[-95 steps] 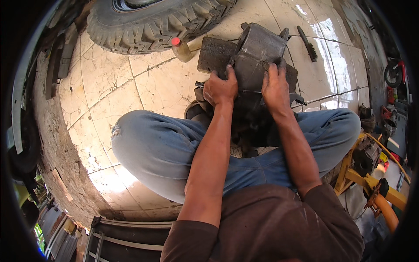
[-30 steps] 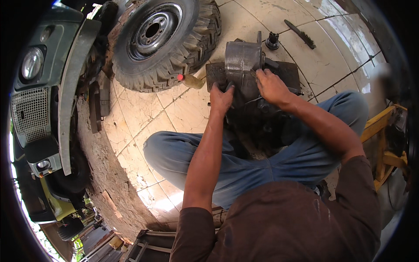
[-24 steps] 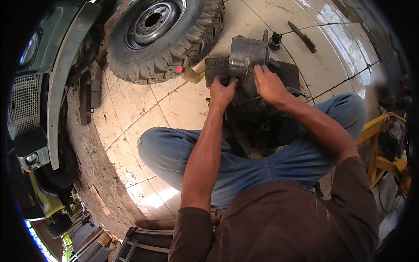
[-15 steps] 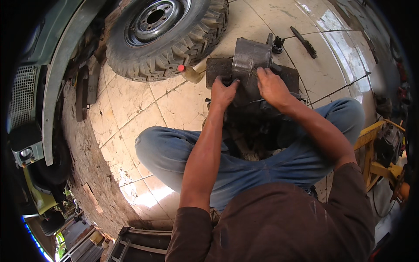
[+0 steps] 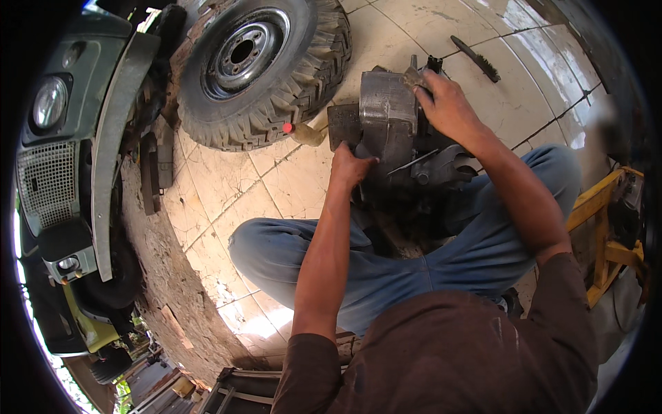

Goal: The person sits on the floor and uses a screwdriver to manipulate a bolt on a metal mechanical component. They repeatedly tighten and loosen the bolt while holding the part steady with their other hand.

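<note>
The metal gear casing [image 5: 388,103] sits on the tiled floor [image 5: 224,190] in front of the seated person, its near end between the bent legs [image 5: 276,252], probably to keep it within reach of both hands. A dark flat slab [image 5: 343,124] shows beside it, perhaps propping it. The left hand [image 5: 352,168] rests at the casing's left side, seemingly steadying it; its fingers are partly hidden, so whether they grip cannot be told. The right hand's [image 5: 447,103] fingers pinch a small greyish piece [image 5: 412,78] at the casing's upper right edge; its material is unclear. That hand partly covers a black part [image 5: 434,63] beyond; shadow obscures the casing's underside.
</note>
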A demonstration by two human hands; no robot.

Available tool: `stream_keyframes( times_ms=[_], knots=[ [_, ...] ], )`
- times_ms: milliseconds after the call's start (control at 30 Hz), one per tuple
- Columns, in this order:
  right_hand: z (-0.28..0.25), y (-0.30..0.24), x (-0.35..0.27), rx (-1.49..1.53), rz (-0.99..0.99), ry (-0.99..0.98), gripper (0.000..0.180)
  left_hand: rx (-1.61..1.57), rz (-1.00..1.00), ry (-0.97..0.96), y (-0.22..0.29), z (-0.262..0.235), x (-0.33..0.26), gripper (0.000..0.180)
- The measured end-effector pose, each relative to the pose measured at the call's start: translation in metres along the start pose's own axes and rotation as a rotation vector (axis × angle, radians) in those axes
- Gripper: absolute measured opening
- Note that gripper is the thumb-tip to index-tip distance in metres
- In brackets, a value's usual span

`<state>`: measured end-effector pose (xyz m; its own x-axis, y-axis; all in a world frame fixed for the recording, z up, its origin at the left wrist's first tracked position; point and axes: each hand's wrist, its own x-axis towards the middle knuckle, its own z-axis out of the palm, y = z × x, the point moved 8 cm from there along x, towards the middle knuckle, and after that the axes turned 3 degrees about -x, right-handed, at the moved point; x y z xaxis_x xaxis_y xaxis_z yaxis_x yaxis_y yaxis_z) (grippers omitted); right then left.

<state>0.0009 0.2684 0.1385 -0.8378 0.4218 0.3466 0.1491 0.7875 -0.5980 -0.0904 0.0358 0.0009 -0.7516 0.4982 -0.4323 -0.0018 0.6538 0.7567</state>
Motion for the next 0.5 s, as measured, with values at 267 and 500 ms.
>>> stream_keyframes(
  times_ms=[267,500],
  knots=[
    [-0.040,0.019,0.007,0.004,-0.003,0.066,0.024,-0.070,0.152,0.165,0.031,-0.024,0.013,0.051],
    [-0.042,0.022,0.004,-0.005,-0.022,0.055,0.027,-0.029,0.270,0.123,0.058,-0.005,0.006,0.048]
  ],
)
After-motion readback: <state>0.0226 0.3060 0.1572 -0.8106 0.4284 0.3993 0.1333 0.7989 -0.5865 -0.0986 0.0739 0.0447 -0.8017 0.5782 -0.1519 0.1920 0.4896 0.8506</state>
